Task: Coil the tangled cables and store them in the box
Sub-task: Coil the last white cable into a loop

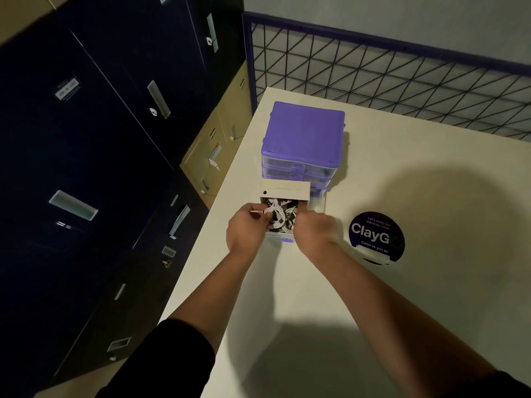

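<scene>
White table (431,297), round sticker (376,237) reads "ClayGo, Clean as you go"

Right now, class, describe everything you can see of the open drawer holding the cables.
The open drawer is clear plastic with a purple front tab, pulled out from the bottom of the purple-topped organiser on the white table. White cables fill it in a tangle. A pale card lies across its rear. The left hand pinches a cable; the right hand reaches in.
</scene>
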The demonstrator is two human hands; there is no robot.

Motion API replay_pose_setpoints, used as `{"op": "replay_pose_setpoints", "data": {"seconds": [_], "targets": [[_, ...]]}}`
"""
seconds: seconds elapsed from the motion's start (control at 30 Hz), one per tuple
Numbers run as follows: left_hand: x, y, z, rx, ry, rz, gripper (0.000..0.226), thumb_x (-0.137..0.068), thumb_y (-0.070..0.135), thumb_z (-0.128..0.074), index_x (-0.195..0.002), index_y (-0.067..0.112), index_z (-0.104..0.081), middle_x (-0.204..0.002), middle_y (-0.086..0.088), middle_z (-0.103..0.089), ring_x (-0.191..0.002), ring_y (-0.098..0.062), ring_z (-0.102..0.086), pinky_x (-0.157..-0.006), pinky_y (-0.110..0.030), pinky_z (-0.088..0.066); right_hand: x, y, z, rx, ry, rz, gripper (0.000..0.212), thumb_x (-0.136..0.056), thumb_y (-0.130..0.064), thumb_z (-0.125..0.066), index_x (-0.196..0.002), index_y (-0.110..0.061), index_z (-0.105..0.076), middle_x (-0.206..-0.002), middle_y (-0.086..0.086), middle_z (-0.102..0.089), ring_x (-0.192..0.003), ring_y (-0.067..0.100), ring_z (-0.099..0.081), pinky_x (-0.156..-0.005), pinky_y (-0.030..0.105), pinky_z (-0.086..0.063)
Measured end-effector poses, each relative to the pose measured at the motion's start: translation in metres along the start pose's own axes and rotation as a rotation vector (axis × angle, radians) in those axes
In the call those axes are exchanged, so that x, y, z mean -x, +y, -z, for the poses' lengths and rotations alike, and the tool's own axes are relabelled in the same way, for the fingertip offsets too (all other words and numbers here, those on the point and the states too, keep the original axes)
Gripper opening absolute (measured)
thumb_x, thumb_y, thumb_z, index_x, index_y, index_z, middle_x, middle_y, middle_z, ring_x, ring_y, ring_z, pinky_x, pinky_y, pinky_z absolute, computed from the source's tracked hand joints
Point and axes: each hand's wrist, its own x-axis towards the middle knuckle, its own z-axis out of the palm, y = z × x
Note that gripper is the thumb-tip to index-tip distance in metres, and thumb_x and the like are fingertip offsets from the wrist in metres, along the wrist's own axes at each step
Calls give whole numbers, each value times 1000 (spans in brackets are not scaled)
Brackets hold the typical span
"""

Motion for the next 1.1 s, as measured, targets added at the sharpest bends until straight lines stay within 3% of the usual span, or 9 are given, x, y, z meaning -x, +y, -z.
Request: {"op": "replay_pose_setpoints", "data": {"seconds": [0.27, 0.37, 0.43, 0.53, 0.6, 0.73, 0.83, 0.97, 1.1], "targets": [[3, 1, 0, -31, -2, -5, 11, -81, 41, -69, -91, 36, -67, -81, 11, -72, -75, -12, -70, -78, -38, -56, -4, -2, 0, -47, -58, -4, 49, -90, -1, -45, -137, -6, -34, -114, 9, -67, -105, 31, -65, -83, 34, -48], [4, 2, -1, 3, 7, -5, 11, -82, 39, -70, -91, 34, -68, -81, 8, -72, -77, -12, -68, -78, -37, -56, 9, 3, -2, -56, 45, 23, 60, -93, -7, -46, -147, -13, -21, -103, 6, -70, -93, 28, -68, -64, 29, -42], [5, 2, -3, 57, 16, -2, 12, -81, 37, -72, -91, 32, -68, -81, 8, -72, -77, -11, -69, -78, -38, -57, 21, 4, -4, -103, 148, 30, 52, -98, -18, -41, -147, -19, -24, -94, 4, -71, -83, 27, -69, -54, 25, -31], [6, 3, -5, 130, 16, -19, 16, -81, 31, -75, -93, 23, -69, -80, 5, -73, -74, -11, -69, -76, -38, -58, 29, 0, -10, -395, 279, -22, 37, -101, -38, -37, -134, -25, -46, -103, 0, -70, -87, 27, -67, -61, 29, -33], [7, 5, -5, 166, 22, -35, 17, -82, 24, -75, -96, 18, -67, -80, 2, -70, -73, -14, -69, -71, -35, -59, 27, -4, -18, -562, 331, -32, 32, -96, -43, -48, -120, -23, -58, -106, -3, -67, -90, 22, -66, -65, 29, -37], [11, 4, -4, 203, 24, -61, 15, -84, 9, -72, -97, 15, -66, -82, 6, -65, -81, -22, -70, -72, -31, -59, 17, -5, -23, -704, 339, -61, 23, -90, -35, -61, -108, -21, -63, -99, -5, -67, -85, 18, -64, -65, 27, -37], [10, -4, -3, 155, -19, -90, 20, -85, 3, -67, -99, 16, -71, -88, 5, -70, -85, -19, -70, -86, -37, -56, 14, -6, -24, -780, 363, -111, 16, -90, -32, -63, -101, -22, -67, -100, -8, -67, -83, 14, -64, -65, 21, -34], [11, -7, -4, 48, -23, -168, 28, -85, 3, -67, -109, 19, -72, -103, -2, -71, -86, -15, -68, -87, -36, -55, 11, -7, -33, -837, 367, -112, 14, -89, -27, -65, -98, -21, -74, -100, -5, -67, -83, 14, -64, -65, 11, -32], [8, -7, -1, -27, -42, -189, 27, -86, 10, -68, -110, 21, -72, -100, 1, -70, -83, -11, -66, -79, -15, -48, 9, -5, -36, -952, 317, -73, 18, -91, -24, -62, -103, -17, -74, -101, -3, -67, -89, 14, -63, -78, 17, -43]]}}
